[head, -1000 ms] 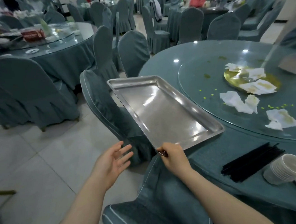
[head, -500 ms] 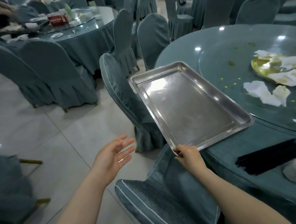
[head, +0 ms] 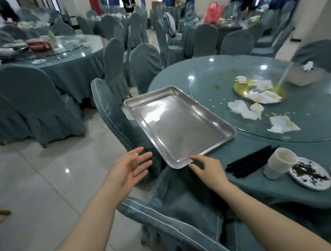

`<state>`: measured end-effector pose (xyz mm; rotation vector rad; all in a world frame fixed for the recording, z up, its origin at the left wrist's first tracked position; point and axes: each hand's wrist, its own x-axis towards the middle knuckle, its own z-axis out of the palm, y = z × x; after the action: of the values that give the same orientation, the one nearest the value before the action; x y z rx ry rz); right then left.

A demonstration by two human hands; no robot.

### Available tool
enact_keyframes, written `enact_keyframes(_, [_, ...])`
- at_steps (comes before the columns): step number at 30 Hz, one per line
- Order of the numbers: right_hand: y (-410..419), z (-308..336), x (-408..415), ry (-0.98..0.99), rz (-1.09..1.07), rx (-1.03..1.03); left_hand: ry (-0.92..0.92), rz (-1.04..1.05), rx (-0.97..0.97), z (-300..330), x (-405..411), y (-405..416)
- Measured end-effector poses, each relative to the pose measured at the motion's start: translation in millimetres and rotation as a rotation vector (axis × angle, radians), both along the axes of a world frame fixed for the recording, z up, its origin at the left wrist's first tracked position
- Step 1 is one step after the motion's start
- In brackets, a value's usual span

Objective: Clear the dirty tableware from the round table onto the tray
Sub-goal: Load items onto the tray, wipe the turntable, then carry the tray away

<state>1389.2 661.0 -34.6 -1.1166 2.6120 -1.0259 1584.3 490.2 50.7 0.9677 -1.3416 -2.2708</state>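
On the round table (head: 261, 181), right hand (head: 206, 168) touches tray (head: 178, 124); left hand (head: 128, 170) spread.

Your two hands, left hand (head: 127, 171) and right hand (head: 207, 170), are bare. Both forearms show bare too. No sleeve reaches them.
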Motion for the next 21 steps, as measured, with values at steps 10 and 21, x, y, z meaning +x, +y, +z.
enact_keyframes(10, [104, 33, 10, -0.072, -0.214, -0.119, 0.070, -0.199, 0.023, 17, -36, 64])
enact_keyframes(21, [184, 3, -36, -0.307, -0.506, -0.293, 0.034, -0.287, 0.048, 6, -84, 100])
